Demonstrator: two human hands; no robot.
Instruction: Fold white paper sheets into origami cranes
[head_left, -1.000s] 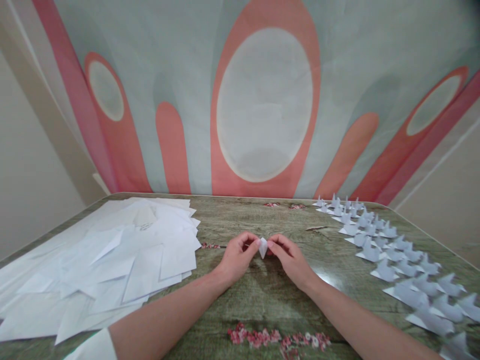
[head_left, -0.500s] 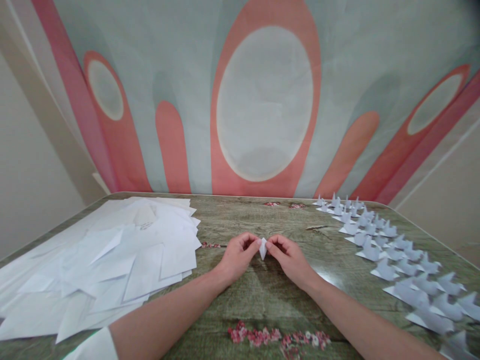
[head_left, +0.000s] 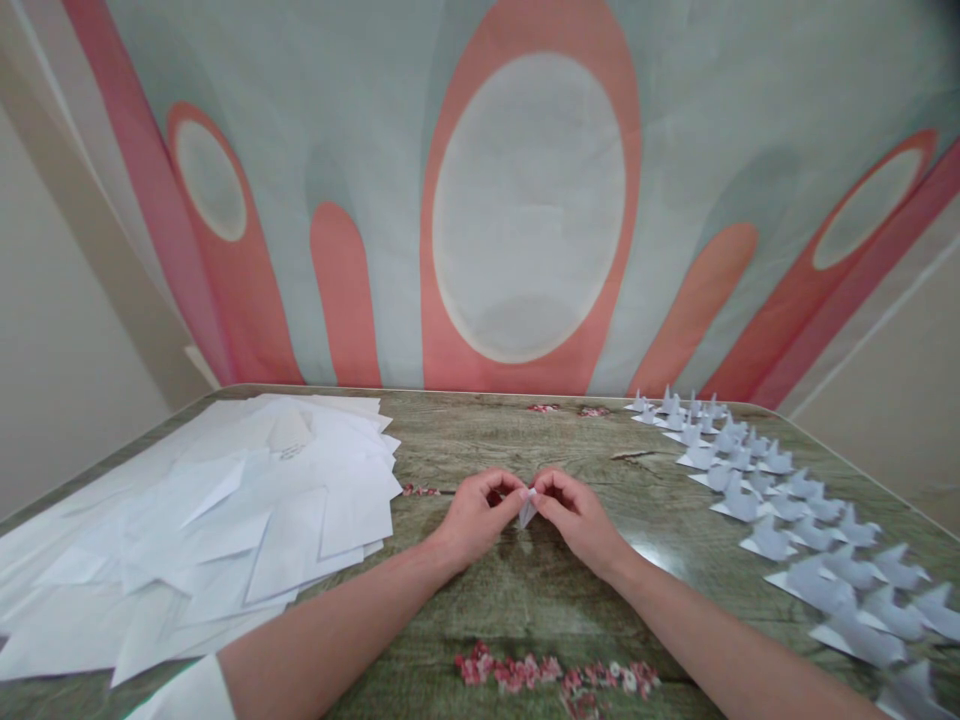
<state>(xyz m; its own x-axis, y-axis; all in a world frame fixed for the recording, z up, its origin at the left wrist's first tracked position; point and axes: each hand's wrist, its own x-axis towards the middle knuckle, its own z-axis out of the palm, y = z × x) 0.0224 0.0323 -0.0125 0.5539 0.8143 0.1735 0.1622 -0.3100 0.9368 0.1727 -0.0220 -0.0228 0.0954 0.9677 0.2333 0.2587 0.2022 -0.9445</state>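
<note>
Left hand (head_left: 480, 517) and right hand (head_left: 574, 515) are edging closer, fingertips pinching a pointy half-folded white paper (head_left: 527, 514), white paper birds (head_left: 770, 541) looking done, loose white sheets (head_left: 292, 545) lying unfolded.

A white sleeve (head_left: 189, 692) ends on the left forearm (head_left: 337, 622), while the left hand (head_left: 474, 515) and right hand (head_left: 577, 518) are bare.

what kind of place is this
Probably a craft table indoors, perhaps at home or in a workroom: there's a small folded paper being held, loose white sheets heaped to the left and many paper birds to the right.
</note>
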